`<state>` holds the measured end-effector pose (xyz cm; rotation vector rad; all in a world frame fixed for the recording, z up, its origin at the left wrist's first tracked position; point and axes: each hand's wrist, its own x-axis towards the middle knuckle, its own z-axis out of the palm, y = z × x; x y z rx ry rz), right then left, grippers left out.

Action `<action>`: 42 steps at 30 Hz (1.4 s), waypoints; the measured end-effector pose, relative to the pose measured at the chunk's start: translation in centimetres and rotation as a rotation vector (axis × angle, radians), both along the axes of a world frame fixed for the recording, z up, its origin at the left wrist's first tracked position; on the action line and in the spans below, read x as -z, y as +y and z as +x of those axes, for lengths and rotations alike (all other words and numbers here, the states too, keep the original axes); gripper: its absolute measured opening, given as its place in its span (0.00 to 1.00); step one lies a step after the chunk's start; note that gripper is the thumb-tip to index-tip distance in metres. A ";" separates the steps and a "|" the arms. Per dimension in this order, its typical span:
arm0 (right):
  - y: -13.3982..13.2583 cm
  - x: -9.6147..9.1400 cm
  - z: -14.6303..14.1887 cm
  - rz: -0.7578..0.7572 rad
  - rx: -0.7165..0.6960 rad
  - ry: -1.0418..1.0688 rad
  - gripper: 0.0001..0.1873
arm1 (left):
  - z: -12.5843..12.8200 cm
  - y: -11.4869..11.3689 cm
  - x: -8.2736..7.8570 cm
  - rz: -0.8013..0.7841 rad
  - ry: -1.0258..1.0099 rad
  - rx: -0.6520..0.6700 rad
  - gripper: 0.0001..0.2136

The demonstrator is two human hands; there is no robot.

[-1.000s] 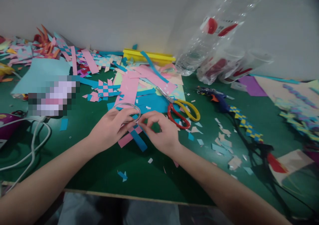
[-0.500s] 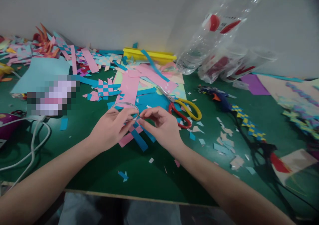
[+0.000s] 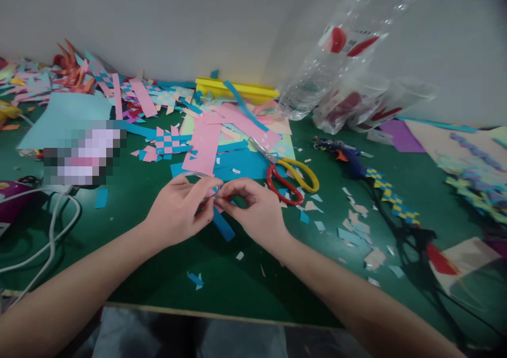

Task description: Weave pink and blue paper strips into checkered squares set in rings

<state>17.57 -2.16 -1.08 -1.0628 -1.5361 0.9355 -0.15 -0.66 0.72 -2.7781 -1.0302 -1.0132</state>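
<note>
My left hand is closed round a clear tape roll, of which only the far rim shows above my fingers. My right hand meets it at the fingertips, thumb and forefinger pinched against the roll's edge. Both hands hover just above a woven pink and blue paper piece lying on the green table. What the right fingers pinch is too small to make out.
Red and yellow scissors lie just right of my hands. Pink and blue paper strips cover the middle. A glue gun and its cable lie to the right, plastic bottles at the back, white cords at left.
My hands came lower and closer together over the woven piece. The right fingers, spread half a second ago, now pinch at the roll's edge. The roll dropped behind my left fingers.
</note>
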 end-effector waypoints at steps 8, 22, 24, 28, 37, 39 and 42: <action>0.0 -0.5 0.1 0.054 0.017 -0.095 0.02 | 0.1 -0.2 0.2 0.019 -0.005 -0.032 0.12; -0.3 -0.9 0.5 0.435 0.082 -0.286 0.06 | -0.1 0.3 -0.5 -0.279 -0.100 0.005 0.06; -0.2 -0.8 0.6 0.513 0.071 -0.298 0.07 | 0.0 0.3 -0.5 -0.316 -0.120 -0.012 0.05; -0.1 -0.7 0.7 0.587 0.053 -0.315 0.09 | 0.1 0.5 -0.4 -0.411 -0.130 0.037 0.05; 0.0 -1.0 0.6 0.534 0.040 -0.343 0.07 | 0.1 0.2 -0.3 -0.333 -0.042 0.066 0.07; 0.0 -1.0 0.5 0.508 0.049 -0.346 0.06 | 0.0 0.2 -0.2 -0.283 -0.035 0.065 0.07; 0.0 -0.9 0.4 0.547 0.060 -0.364 0.07 | 0.0 0.4 0.0 -0.199 -0.045 0.074 0.07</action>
